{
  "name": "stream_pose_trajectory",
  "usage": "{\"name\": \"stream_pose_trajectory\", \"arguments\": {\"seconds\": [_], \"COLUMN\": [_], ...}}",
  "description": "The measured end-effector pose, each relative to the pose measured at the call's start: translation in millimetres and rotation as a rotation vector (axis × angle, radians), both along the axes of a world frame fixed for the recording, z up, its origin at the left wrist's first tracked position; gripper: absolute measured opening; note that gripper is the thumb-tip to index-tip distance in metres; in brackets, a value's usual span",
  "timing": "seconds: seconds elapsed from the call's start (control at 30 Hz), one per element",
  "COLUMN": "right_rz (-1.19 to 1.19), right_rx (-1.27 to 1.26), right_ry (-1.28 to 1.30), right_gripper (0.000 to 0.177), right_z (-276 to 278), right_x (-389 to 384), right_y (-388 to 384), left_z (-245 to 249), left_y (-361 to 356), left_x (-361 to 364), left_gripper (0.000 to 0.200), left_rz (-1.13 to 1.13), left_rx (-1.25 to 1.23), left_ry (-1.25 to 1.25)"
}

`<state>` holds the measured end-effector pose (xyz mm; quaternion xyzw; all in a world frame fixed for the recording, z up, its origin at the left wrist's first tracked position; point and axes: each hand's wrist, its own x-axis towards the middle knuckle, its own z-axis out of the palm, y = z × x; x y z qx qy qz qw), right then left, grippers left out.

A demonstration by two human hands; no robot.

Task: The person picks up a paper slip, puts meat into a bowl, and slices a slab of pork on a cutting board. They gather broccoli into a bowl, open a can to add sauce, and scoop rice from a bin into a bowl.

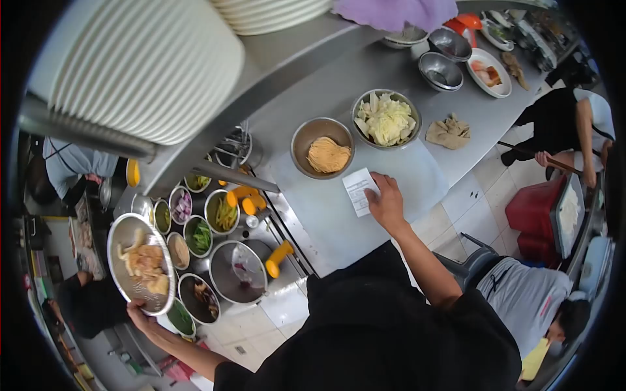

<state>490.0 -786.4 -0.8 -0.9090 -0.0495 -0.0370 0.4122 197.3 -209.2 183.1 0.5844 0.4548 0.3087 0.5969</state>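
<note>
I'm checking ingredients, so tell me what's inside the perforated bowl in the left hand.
The perforated bowl holds pale strips and tan pieces. They cover part of its bottom; anything beneath them cannot be seen.

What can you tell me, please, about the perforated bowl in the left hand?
The perforated bowl is round, with a smooth rim and small holes, and looks like metal. Pale yellowish food pieces lie inside, its open side facing the camera. The left hand grips the rim, beside several metal containers.
</note>
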Motion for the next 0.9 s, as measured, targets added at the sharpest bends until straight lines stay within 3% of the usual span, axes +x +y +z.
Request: {"name": "stream_pose_trajectory", "arguments": {"seconds": [0.1,0.17,0.23,0.3,0.37,0.43,0.5,0.6,0.67,0.73,0.83,0.9], "right_rz": [0.044,0.032,0.001,-0.024,-0.012,0.012,0.147,0.329,0.372,0.433,0.449,0.437], "right_rx": [0.05,0.077,0.148,0.224,0.365,0.456,0.311,0.177,0.083,-0.115,-0.149,-0.196], "right_ry": [-0.026,-0.084,-0.136,-0.191,-0.396,-0.44,-0.611,-0.614,-0.68,-0.641,-0.55,-0.53], "right_gripper": [0.042,0.04,0.036,0.032,0.023,0.023,0.033,0.052,0.057,0.062,0.063,0.06], "right_z": [12,18,24,36,66,88,106,115,118,115,92,87], "right_x": [3,6,7,10,16,27,47,83,106,125,145,149], "right_y": [-12,-22,-36,-49,-63,-67,-63,-40,-25,-15,-15,-20], "left_z": [6,-21,-32,-41,-40,-48,-63,-70,-76,-77,-63,-45], "left_y": [-130,-194,-256,-315,-358,-381,-395,-419,-424,-432,-448,-458], "left_x": [34,56,103,156,197,236,271,317,333,349,362,361], "left_gripper": [0.026,0.028,0.019,0.017,0.016,0.018,0.019,0.015,0.004,0.008,0.018,0.014], "left_rz": [-0.035,0.026,-0.146,-0.141,-0.277,-0.352,-0.431,-0.457,-0.465,-0.457,-0.498,-0.548], "left_rx": [-0.016,-0.011,-0.065,-0.042,0.054,0.104,0.244,0.301,0.393,0.443,0.621,0.761], "left_ry": [0.117,0.149,0.127,0.04,0.008,-0.07,-0.158,-0.342,-0.267,-0.24,-0.241,-0.075]}}
